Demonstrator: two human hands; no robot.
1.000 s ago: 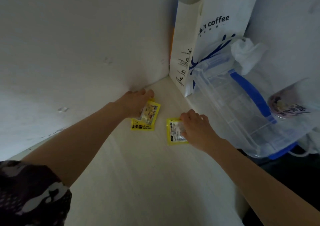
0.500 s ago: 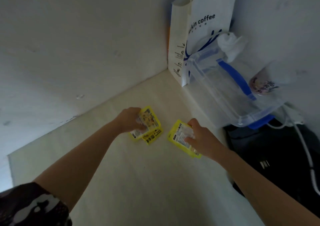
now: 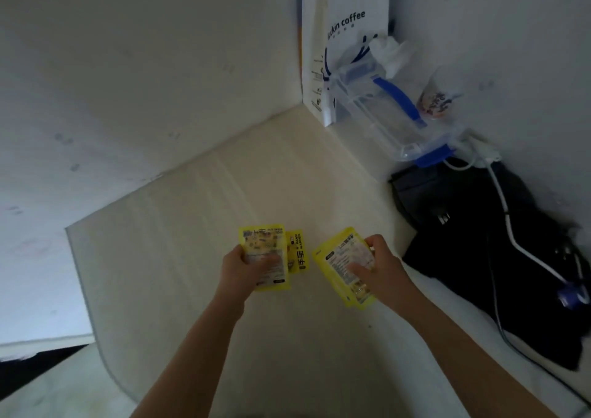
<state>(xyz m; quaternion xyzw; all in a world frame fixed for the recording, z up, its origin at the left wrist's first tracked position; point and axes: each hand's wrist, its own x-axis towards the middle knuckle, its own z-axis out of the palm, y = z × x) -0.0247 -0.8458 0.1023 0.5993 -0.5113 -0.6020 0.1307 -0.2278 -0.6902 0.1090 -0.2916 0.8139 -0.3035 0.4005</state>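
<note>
Fingers of the left hand pinch two overlapped yellow hand-warmer sachets, and those of the right hand pinch another yellow sachet, all held above the pale worktop. Gathering looks done, since no sachet lies on the worktop. What seems left is stowing them, perhaps in the clear storage box at the back right.

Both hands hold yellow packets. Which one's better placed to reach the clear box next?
Right, probably. The right hand, gripping its yellow packet, is on the same side as the clear box. The left hand, holding two hand warmer packets, would have to cross over.
</note>
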